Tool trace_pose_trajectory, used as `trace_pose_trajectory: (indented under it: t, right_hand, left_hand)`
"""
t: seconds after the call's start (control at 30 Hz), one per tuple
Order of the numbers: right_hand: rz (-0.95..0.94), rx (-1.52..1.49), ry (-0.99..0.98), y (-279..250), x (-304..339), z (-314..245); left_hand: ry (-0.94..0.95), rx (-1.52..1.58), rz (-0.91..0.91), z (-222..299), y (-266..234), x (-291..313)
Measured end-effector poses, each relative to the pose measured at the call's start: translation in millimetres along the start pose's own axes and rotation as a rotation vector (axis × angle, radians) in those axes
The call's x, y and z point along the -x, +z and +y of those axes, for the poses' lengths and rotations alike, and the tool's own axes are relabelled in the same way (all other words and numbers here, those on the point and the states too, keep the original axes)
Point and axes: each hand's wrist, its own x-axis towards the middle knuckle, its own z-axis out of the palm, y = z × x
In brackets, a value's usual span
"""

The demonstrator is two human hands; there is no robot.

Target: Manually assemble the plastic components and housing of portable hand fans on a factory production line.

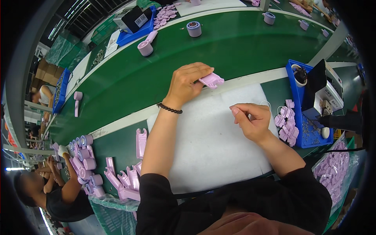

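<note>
My left hand (pixel 186 82) is closed around a pink plastic handle shell (pixel 212 80), above the far edge of the white foam sheet (pixel 211 145). The shell's notched end sticks out to the right past my fingers; the rest is hidden in my palm. Over the right part of the sheet, my right hand (pixel 254 121) is curled, thumb and forefinger pressed together. Whatever they pinch, if anything, is hidden. Small pink plastic pieces (pixel 288 125) are heaped just right of that hand. More pink handle shells (pixel 127 178) lie left of the sheet, beside my left forearm.
A blue tray (pixel 298 92) with screws and a black-and-white device (pixel 323 92) stands at the right. Beyond the sheet runs a green conveyor belt (pixel 227 51) carrying pink round-headed parts (pixel 145 48). Round purple-rimmed parts (pixel 84 154) are piled left, near a co-worker (pixel 64 196).
</note>
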Motion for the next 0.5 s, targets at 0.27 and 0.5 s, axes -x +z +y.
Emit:
trace_pose_trajectory:
  t: [0.27,0.5]
  right_hand:
    - [-0.012,0.021,-0.003,0.2,1.4,4.4]
    - [-0.01,0.062,0.042,0.3,1.8,7.3]
  left_hand:
    - [0.016,-0.04,-0.018,-0.7,-0.2,2.3]
    - [0.042,-0.103,0.004,-6.5,-1.8,7.3]
